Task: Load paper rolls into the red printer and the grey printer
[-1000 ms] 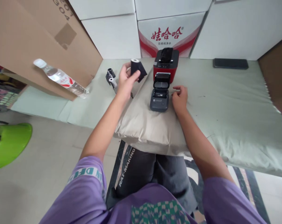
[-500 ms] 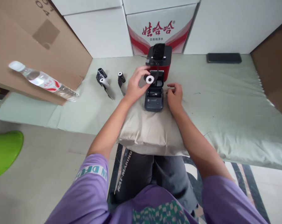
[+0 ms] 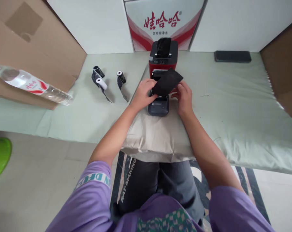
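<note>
So closest to the camera, at the bottom of the frame, the person's purple shirt (image 3: pixel 87 193) and dark trousers (image 3: pixel 176 180) are filling the space, with a beige padded edge (image 3: pixel 155 135) sticking out just above the knees. Around the middle of the frame a small dark grey printer (image 3: pixel 158 109) is sitting on that padding, its lid standing raised.

A black strip (image 3: pixel 168 82) is hanging at a tilt right over the printer, covering part of it. The left hand (image 3: pixel 143 94) is gripping the strip's left end, thumb and fingers clamped on it. The right hand (image 3: pixel 185 96) is curling its fingers at the strip's lower right edge, but I can't tell if they're really pinching it or just touching.

Left of centre, 3 small rolls (image 3: pixel 101 84) are lying on the pale green cover (image 3: pixel 233 106), trailing dark tails. Over at the left edge, a clear bottle (image 3: pixel 31 82) is showing at a slant in front of a cardboard box (image 3: pixel 46 48).

Further up, a red and black printer (image 3: pixel 163 57) is standing just behind the grey printer, a black slab (image 3: pixel 233 56) is lying at upper right, and a white box with red lettering (image 3: pixel 164 27) is backing it all at top centre
</note>
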### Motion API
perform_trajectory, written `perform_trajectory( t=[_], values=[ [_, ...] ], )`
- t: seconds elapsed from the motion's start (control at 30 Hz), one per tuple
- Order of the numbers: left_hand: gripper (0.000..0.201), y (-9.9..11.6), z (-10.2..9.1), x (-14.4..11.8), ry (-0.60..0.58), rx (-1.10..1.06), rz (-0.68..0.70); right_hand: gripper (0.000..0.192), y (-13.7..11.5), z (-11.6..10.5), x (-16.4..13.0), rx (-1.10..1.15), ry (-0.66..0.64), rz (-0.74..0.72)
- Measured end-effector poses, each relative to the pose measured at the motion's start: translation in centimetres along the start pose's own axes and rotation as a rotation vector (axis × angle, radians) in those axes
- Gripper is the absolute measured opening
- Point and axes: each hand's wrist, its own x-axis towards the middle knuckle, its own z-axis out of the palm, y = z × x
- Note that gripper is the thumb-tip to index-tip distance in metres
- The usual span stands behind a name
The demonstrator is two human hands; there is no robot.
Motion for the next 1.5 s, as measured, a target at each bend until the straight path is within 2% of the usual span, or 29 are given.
perform_trajectory(
  t=[0.13, 0.23, 0.43, 0.6, 0.83, 1.03, 1.23, 1.4, 1.5],
  values=[
    [0.034, 0.3, -0.3, 0.4, -0.047, 0.037, -0.046, 0.055, -0.6, 0.3, -0.5, -0.072, -0.053, -0.096],
    [0.036, 0.2, -0.3, 0.5, -0.035, 0.007, -0.085, 0.053, -1.0, 0.3, -0.8, -0.122, -0.085, -0.151],
    [0.043, -0.1, 0.0, 0.3, -0.021, -0.055, -0.151, 0.058, -0.4, 0.2, -0.5, -0.249, -0.095, -0.083],
    [0.046, 0.6, 0.1, 0.4, -0.024, -0.06, -0.214, 0.046, -0.6, 0.1, -0.5, -0.291, -0.107, -0.061],
    [0.033, 2.1, -0.1, 0.4, -0.093, 0.001, -0.232, 0.036, -0.8, 0.1, -0.5, -0.302, -0.075, -0.04],
    [0.035, 2.2, -0.3, 0.6, -0.139, 0.011, -0.296, 0.029, 0.1, -0.1, -0.2, -0.358, 0.009, -0.083],
    [0.011, 1.2, 0.2, 1.0, -0.224, -0.224, -0.418, 0.026, 1.3, -0.8, 0.3, -0.331, 0.091, 0.002],
    [0.036, 0.6, 0.2, 0.8, -0.233, -0.261, -0.353, 0.027, 1.5, -1.0, 0.3, -0.262, 0.08, 0.048],
    [0.051, 0.4, 0.1, 0.7, -0.175, -0.274, -0.303, 0.03, 1.8, -1.0, 0.3, -0.215, 0.095, 0.037]
  ],
)
